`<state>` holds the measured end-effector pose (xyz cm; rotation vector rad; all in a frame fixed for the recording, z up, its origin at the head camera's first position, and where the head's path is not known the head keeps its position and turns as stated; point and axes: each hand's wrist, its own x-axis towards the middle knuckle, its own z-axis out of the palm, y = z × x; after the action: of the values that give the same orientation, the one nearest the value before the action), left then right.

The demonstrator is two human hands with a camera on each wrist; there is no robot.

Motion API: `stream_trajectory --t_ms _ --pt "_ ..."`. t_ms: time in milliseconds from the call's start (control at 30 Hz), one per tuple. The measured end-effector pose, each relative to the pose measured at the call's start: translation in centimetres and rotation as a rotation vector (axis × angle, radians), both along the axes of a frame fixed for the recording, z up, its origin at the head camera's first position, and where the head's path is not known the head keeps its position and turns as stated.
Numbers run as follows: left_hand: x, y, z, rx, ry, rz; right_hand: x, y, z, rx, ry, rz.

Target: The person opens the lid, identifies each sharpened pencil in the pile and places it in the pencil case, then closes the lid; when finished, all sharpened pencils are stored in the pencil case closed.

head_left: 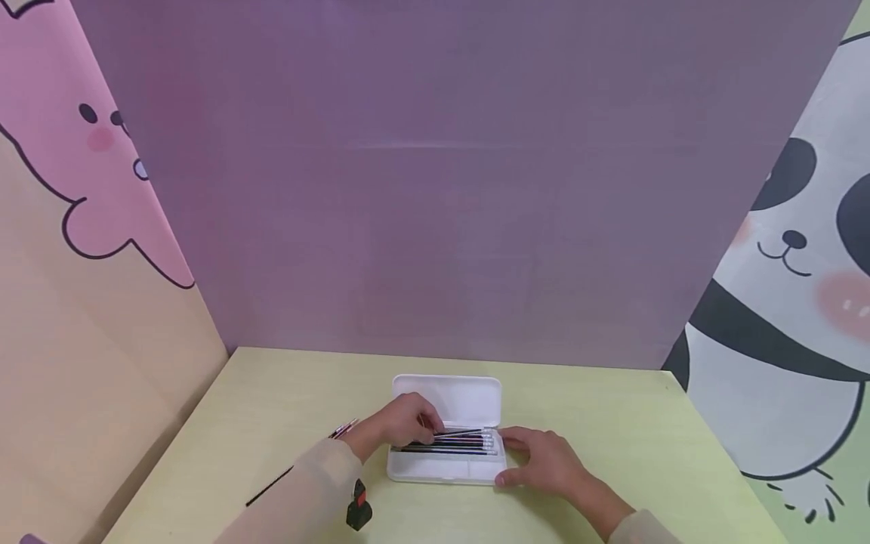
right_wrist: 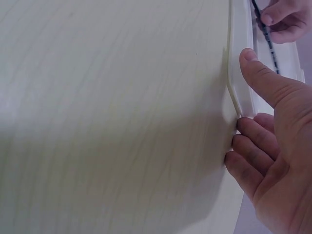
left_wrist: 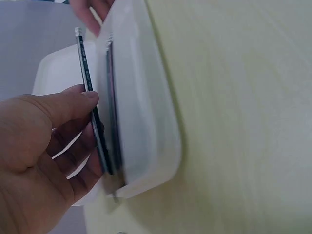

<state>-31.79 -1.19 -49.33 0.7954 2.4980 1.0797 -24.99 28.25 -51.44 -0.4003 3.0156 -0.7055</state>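
A white pencil case (head_left: 445,472) lies on the table with its lid (head_left: 448,400) raised at the back. Several dark pencils (head_left: 451,451) with white eraser ends lie in it side by side. Above them, my left hand (head_left: 411,421) pinches one dark pencil (left_wrist: 86,70) between thumb and fingers, its eraser end pointing right in the head view. That pencil is slightly tilted over the row. At the case's right end, my right hand (head_left: 544,461) holds the corners, thumb at the front and fingers at the side and back.
Left of the case, more thin sticks, perhaps pencils (head_left: 343,429), lie partly behind the left forearm. A long black stick (head_left: 268,486) sticks out beside the sleeve. A small black object with a red patch (head_left: 359,506) sits in front. A purple panel (head_left: 442,227) stands behind the table.
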Motion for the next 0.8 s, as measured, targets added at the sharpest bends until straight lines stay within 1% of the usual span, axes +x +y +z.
stream_trajectory --t_ms 67,200,400,500,667,800 --pt "0.0 0.1 -0.4 -0.006 0.004 -0.005 0.0 0.0 0.1 0.003 -0.001 0.001" --pt "0.1 0.3 -1.3 -0.018 0.047 -0.012 0.0 0.0 0.1 0.012 0.000 0.003" --pt "0.5 0.8 -1.7 -0.068 0.101 0.012 0.0 0.1 0.0 0.020 0.002 -0.003" --pt "0.5 0.9 -1.7 -0.094 0.137 0.012 -0.1 0.2 0.0 0.018 0.008 0.002" --pt "0.7 1.4 -1.5 -0.124 0.201 0.005 -0.1 0.3 0.0 0.020 0.023 0.003" --pt "1.0 1.8 -1.4 -0.148 0.220 0.001 -0.1 0.2 0.0 0.021 0.015 0.006"
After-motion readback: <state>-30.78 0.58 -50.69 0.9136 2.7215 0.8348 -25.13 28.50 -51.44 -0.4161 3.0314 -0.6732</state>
